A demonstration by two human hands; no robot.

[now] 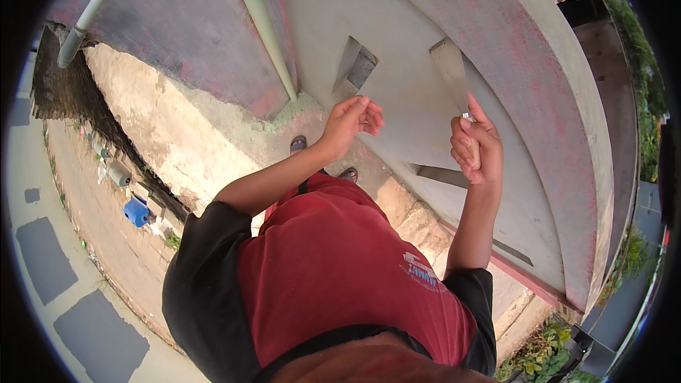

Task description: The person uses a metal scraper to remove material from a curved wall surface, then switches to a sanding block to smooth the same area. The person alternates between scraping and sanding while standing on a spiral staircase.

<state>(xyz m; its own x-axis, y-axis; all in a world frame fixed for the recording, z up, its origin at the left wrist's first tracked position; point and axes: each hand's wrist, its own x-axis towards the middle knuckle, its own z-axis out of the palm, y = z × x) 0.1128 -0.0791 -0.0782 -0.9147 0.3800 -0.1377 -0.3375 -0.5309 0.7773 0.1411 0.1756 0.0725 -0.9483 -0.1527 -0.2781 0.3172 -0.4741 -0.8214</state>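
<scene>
My right hand [477, 151] grips the pale handle of a putty knife [451, 66]. Its flat metal blade points up and away from me, over the grey wall [404, 85]. Whether the blade edge touches the wall, I cannot tell. My index finger reaches up along the base of the blade. My left hand [352, 122] hovers in front of the same wall, below a slanted opening [359, 66]. Its fingers are loosely bent, and nothing shows in them.
A pale pipe [263, 26] runs down the wall corner, and another bent pipe [98, 2] juts out at upper left. My sandalled feet stand on a concrete floor [183, 127]. A blue plastic container [136, 211] lies among litter to the left. Plants [542, 348] grow at lower right.
</scene>
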